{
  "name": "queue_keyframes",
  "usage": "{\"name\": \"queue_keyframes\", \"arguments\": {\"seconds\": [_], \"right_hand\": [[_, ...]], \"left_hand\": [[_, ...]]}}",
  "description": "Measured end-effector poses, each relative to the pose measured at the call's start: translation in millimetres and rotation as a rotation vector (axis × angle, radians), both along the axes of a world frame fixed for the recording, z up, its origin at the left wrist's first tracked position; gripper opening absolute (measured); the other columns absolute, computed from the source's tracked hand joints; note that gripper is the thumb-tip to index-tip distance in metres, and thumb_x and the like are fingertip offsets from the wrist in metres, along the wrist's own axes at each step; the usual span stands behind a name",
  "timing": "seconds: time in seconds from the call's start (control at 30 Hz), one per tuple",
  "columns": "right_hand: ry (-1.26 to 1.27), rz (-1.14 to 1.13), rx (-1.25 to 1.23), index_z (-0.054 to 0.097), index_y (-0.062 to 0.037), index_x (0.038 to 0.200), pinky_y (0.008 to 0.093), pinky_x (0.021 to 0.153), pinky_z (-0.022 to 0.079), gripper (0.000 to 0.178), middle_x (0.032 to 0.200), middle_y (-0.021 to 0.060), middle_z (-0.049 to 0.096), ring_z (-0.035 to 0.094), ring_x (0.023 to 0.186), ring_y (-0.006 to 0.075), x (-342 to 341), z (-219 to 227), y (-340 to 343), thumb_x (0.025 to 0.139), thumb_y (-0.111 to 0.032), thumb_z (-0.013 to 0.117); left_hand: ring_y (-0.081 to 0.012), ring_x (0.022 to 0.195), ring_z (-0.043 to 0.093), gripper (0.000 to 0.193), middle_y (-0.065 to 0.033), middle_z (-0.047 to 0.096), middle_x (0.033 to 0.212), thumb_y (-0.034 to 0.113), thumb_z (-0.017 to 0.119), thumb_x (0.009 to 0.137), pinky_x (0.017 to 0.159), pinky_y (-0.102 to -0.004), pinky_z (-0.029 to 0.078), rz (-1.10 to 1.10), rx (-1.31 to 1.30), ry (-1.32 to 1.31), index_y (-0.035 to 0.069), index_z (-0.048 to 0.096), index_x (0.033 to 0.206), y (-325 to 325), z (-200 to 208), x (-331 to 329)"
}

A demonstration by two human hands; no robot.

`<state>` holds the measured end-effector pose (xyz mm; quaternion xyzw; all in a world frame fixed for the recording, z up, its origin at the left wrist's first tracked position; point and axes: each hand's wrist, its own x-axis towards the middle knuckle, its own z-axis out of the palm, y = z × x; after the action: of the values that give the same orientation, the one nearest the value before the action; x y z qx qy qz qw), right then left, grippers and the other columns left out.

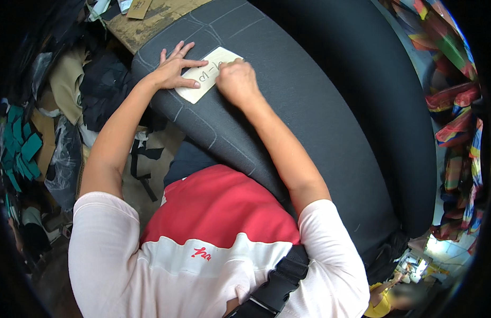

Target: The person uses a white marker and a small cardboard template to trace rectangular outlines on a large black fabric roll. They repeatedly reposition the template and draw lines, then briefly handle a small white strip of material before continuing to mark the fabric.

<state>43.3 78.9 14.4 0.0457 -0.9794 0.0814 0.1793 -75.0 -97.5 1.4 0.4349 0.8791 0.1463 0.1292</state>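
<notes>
A cream cardboard pattern piece with dark handwriting lies flat on dark grey fabric. My left hand presses on its left side, fingers spread, with the thumb and a finger resting on the card. At the card's right edge, my right hand is closed, its fingertips curled down near the upper right corner. Whatever those fingers hold is hidden under them. Pale marking lines run over the fabric beyond the card and along the edge closest to me.
Beyond the fabric shows a worn wooden tabletop. A thick black roll curves along the right. Teal scraps, a clear plastic bag and dark cloth crowd the left. Multicoloured fabric hangs far right; a person in yellow is lower right.
</notes>
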Motion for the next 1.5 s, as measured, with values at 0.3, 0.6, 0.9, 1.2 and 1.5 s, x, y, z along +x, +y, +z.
{"name": "queue_keyframes", "arguments": {"seconds": [0.3,0.6,0.9,1.2,1.5], "right_hand": [[0.162,0.31,-0.505,0.065,0.0,0.077,0.0426,0.065,0.052,0.018,0.073,0.0193,0.064,0.065,0.073,0.0348,6.2,-8.5,-77.8,0.072,-0.018,0.062],[-0.266,-0.094,-0.389,0.067,-0.0015,0.085,0.0401,0.069,0.053,0.016,0.078,0.0188,0.066,0.066,0.075,0.0327,57.1,28.9,-33.4,0.076,-0.012,0.06],[0.383,-0.412,-1.306,0.063,-0.0034,0.108,0.0218,0.056,0.047,0.021,0.073,0.0029,0.061,0.057,0.062,0.0073,105.3,19.0,42.5,0.089,-0.013,0.058],[0.088,-0.145,-0.359,0.057,-0.0044,0.116,0.048,0.099,0.032,0.058,0.113,0.017,0.061,0.051,0.116,0.0329,103.8,-16.5,7.3,0.068,-0.03,0.076],[0.142,-0.278,-0.784,0.067,-0.003,0.101,0.0351,0.069,0.05,0.027,0.089,0.0186,0.066,0.066,0.079,0.0289,86.3,-10.2,6.4,0.08,-0.02,0.067]], "left_hand": [[-0.0333,0.141,0.006,0.062,-0.0113,0.019,0.152,0.035,0.081,0.058,0.105,-0.0666,0.001,0.069,-0.054,-0.051,0.038,0.062,0.117,9.9,3.8,-3.9],[-0.0316,0.122,0.046,0.063,-0.0174,0.051,0.129,0.026,0.083,0.057,0.099,-0.0427,0.037,0.212,-0.099,-0.032,0.011,0.063,0.116,33.8,33.4,22.7],[-0.0075,0.068,0.054,0.01,0.0003,0.055,0.069,-0.002,0.068,0.071,0.06,-0.0217,0.044,-0.015,0.822,-0.342,-0.001,0.067,0.081,38.6,45.1,38.7],[-0.0343,0.139,0.016,0.056,-0.0143,0.032,0.145,0.045,0.073,0.069,0.107,-0.0617,0.008,-0.172,0.145,-0.001,0.032,0.06,0.121,41.2,8.8,47.6],[-0.0353,0.141,0.004,0.081,-0.013,0.016,0.152,0.057,0.079,0.051,0.109,-0.0616,0.0,-0.21,-0.043,-0.009,0.042,0.052,0.126,36.5,8.6,46.1]]}}
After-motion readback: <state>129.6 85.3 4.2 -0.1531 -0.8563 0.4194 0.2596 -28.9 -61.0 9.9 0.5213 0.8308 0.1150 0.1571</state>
